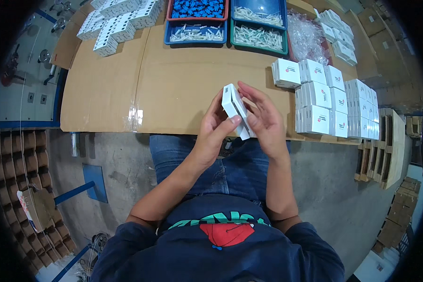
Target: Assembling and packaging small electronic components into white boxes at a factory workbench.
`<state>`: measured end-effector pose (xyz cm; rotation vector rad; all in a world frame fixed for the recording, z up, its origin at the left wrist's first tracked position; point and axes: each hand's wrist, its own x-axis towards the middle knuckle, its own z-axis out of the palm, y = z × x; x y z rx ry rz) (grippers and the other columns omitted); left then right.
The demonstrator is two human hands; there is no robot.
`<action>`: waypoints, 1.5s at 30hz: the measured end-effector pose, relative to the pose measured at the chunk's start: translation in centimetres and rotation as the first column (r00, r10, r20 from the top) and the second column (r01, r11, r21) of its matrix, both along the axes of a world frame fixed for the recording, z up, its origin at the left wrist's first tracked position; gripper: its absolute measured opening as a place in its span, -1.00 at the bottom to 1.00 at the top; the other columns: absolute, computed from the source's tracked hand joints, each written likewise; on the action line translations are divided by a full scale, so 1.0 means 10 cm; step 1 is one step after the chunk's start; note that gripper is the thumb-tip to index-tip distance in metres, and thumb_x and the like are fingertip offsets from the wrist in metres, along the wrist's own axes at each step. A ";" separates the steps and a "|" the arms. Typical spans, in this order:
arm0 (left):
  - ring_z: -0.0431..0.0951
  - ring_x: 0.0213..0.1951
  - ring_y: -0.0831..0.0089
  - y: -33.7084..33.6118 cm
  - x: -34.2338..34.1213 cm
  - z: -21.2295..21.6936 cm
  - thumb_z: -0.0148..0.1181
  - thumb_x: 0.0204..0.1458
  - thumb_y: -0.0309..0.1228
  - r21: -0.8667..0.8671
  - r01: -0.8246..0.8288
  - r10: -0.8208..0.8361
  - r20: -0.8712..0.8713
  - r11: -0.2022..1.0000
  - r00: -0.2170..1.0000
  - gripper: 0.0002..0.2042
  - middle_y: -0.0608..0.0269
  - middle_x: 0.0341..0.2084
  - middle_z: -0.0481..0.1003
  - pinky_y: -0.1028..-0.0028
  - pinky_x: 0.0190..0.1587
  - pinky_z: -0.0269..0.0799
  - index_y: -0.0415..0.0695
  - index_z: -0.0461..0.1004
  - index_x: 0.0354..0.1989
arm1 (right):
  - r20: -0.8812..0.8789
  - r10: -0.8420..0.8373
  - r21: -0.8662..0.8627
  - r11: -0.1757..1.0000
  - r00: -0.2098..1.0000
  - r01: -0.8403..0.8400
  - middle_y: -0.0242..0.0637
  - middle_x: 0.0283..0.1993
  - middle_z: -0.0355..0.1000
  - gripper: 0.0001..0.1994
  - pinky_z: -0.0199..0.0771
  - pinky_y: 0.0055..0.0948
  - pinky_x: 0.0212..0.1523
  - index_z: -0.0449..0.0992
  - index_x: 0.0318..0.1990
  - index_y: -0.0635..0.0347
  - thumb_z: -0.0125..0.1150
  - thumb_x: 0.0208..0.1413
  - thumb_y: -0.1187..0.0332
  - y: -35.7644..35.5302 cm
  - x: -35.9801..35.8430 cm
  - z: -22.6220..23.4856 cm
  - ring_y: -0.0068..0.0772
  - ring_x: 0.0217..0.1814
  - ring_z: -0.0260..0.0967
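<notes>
A small white box (229, 99) is tilted up between my hands, just over the table's near edge. My left hand (214, 127) grips it from the left, with the thumb across its lower face and the fingers behind. A dark gap runs along its right side, where a flap or lid edge seems to stand apart. My right hand (269, 123) is curled at that side, its thumb against the box edge and its fingers bent around the far side. What lies inside the box is hidden.
Stacked white boxes (316, 96) stand at the table's right, and more white boxes (120, 30) sit at the far left. Trays hold blue pieces (197, 8) and small whitish pieces (256, 37). Beside them lies a heap of clear plastic bags (308, 35). Cardboard (183, 84) covers the table.
</notes>
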<state>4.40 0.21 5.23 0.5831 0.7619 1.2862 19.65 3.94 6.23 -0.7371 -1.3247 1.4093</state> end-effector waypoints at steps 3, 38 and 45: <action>0.26 0.35 0.33 -0.01 0.00 0.01 0.20 0.17 -0.41 0.072 0.043 -0.042 -0.008 0.996 0.999 -0.20 0.12 0.35 0.22 0.31 0.39 0.15 -0.16 -0.09 0.54 | 0.113 0.068 0.042 0.996 0.991 -0.073 -0.14 0.42 0.29 -0.35 0.16 -0.18 0.46 0.37 0.34 0.26 0.43 0.11 0.24 0.04 0.06 -0.01 -0.23 0.49 0.19; 0.33 0.21 0.51 -0.12 0.19 0.26 0.00 0.38 -0.29 0.079 0.037 -0.029 -0.107 0.996 0.994 -0.34 0.17 0.26 0.29 0.46 0.25 0.27 -0.13 -0.15 0.56 | 0.175 -0.119 0.584 0.811 0.977 -0.005 0.39 0.42 0.15 -0.24 0.18 0.03 0.40 0.36 0.33 0.29 -0.10 0.33 -0.26 0.06 -0.04 -0.23 0.34 0.47 0.16; 0.35 0.09 0.49 -0.13 0.17 0.26 0.09 0.33 -0.31 0.223 -0.036 0.098 -0.277 0.974 0.956 -0.29 0.15 0.19 0.30 0.39 0.16 0.33 -0.13 -0.14 0.55 | 0.129 -0.103 0.485 0.874 0.986 0.028 0.33 0.46 0.11 -0.19 0.07 0.02 0.47 0.28 0.38 0.35 -0.11 0.33 -0.27 -0.02 -0.08 -0.21 0.29 0.53 0.09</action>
